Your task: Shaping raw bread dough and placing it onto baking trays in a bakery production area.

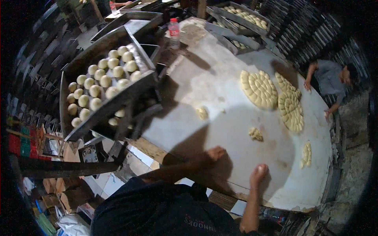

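Note:
My left hand rests on the pale tabletop near its front edge, fingers curled in. To its right, my right hand is also down on the table, closed and rounded. Whatever lies under either palm is hidden. Just beyond the hands sits a small cluster of dough pieces. Another small dough clump lies farther left. Toward the back right, dough pieces are packed in a rounded flat cluster, with a second cluster beside it. A short row of dough pieces lies near the right edge.
A metal tray of round dough balls stands raised at the left, above another tray. A red-capped bottle stands behind it. More dough trays are at the back. Another person leans at the table's right edge.

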Demonstrator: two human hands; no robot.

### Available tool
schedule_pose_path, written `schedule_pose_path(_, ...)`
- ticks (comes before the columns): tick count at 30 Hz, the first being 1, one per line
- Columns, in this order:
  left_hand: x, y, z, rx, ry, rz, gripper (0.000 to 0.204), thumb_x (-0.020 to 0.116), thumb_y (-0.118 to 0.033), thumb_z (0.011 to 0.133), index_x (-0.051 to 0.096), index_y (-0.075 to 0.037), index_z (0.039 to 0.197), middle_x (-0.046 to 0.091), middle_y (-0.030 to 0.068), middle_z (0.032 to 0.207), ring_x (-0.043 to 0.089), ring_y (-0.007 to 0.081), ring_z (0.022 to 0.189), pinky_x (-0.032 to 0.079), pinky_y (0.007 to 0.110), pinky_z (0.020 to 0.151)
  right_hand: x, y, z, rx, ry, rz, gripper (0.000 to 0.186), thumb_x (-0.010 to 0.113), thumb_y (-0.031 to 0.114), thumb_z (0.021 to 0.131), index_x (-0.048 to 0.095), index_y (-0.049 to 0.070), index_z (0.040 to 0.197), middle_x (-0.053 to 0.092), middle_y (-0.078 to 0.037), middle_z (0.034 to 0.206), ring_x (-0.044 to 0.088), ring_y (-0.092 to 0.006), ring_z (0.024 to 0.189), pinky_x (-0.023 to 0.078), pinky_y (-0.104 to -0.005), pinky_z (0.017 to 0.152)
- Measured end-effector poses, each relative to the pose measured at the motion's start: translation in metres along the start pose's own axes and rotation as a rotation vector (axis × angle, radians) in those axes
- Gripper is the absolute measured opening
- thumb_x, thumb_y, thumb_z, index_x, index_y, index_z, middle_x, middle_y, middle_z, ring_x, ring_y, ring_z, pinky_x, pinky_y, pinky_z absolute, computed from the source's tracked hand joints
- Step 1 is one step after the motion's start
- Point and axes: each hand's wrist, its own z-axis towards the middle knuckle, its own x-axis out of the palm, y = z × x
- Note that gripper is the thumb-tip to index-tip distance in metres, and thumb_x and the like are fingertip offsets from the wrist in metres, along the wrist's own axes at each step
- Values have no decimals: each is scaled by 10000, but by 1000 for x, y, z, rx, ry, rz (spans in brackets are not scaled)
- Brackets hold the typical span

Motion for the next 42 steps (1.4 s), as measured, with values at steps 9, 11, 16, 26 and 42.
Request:
schedule_pose_path(9,-438,-296,-69,277,247,-172,320,569,-121,855,549,-10,1154,582,160,1085,542,313,1028,445,407,899,-54,-31,27,861,527,914,228,515,265,898,560,42,889,575,-76,824,586,-194,675,554,-374,596)
schedule_pose_path(11,-556,-294,-66,554,-238,157,306,643,-89,781,610,-42,1081,605,107,1011,554,273,975,458,359,830,-93,47,82,526,504,876,242,495,270,929,578,43,941,581,-80,906,592,-176,756,547,-347,650)
schedule_pose_path(16,-748,-183,-90,-227,-628,1076,271,680,-120,766,643,-52,1026,625,127,1023,629,289,931,499,334,806,-123,359,215,-307,346,637,421,529,276,935,506,-41,1212,562,-121,1122,548,-201,1021,444,-313,917)
schedule_pose_path(26,-776,-186,-132,-349,-633,1350,343,607,-129,830,582,-161,1170,591,115,1159,592,302,1018,451,408,850,-16,832,194,-1343,108,687,231,697,117,714,655,45,929,674,-129,886,646,-246,829,513,-348,762)
schedule_pose_path(42,-155,-184,14,-92,221,-302,387,698,-52,736,548,12,1087,590,128,972,554,234,834,451,327,762,38,114,131,-195,-298,572,62,591,30,726,530,36,732,555,-98,753,554,-247,666,455,-355,627)
